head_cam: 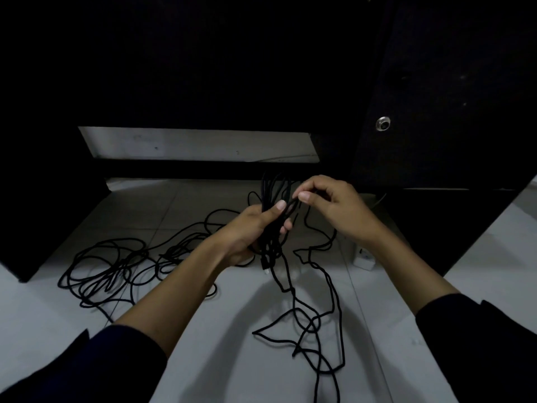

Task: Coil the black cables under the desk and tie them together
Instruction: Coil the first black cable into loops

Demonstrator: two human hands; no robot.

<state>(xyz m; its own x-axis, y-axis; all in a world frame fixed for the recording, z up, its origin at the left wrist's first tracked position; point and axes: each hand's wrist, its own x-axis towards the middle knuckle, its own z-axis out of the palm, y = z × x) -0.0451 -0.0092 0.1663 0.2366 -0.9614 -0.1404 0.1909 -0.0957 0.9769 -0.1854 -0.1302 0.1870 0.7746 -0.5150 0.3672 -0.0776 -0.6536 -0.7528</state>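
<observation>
The left hand grips a gathered bundle of black cables in front of the dark desk panel, fingers curled round the strands and thumb pressed along them. The right hand, just right of the bundle, pinches one strand between thumb and forefinger at the bundle's upper part. Loose cable loops lie on the tiled floor, left of and below the bundle.
</observation>
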